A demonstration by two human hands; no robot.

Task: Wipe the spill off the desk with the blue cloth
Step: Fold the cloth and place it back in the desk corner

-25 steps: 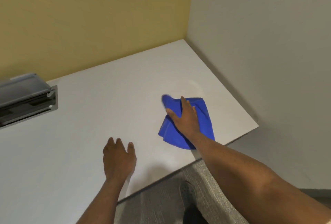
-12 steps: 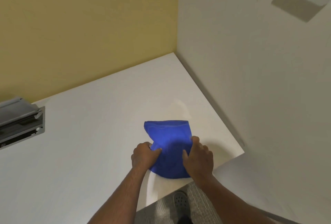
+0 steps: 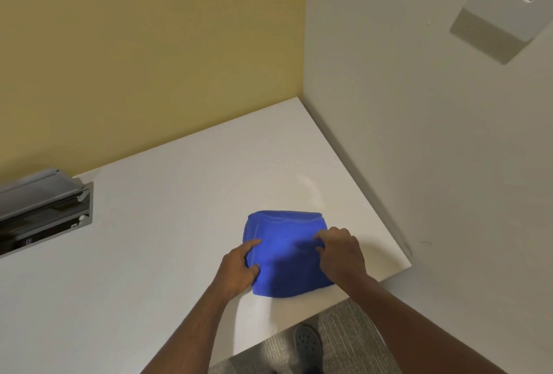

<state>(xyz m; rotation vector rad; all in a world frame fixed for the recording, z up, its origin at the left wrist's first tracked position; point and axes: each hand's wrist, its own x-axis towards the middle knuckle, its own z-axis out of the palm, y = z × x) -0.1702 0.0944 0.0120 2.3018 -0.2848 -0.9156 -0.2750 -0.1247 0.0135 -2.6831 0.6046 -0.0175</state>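
Observation:
The blue cloth (image 3: 287, 251) lies folded into a rough square on the white desk (image 3: 155, 233), close to the front right corner. My left hand (image 3: 239, 269) pinches its left edge between thumb and fingers. My right hand (image 3: 341, 254) grips its right edge with curled fingers. A faint glossy smear of spill (image 3: 311, 191) shows on the desk just beyond the cloth's far edge.
A grey metal cable tray (image 3: 42, 212) with an open lid is set into the desk at the left. A yellow wall stands behind the desk and a white wall to its right. Grey carpet and a dark shoe (image 3: 308, 343) lie below the front edge.
My left hand came off the bare desk and took the cloth's left edge. The crumpled cloth is now folded square, with both hands holding its sides. The view shifted right.

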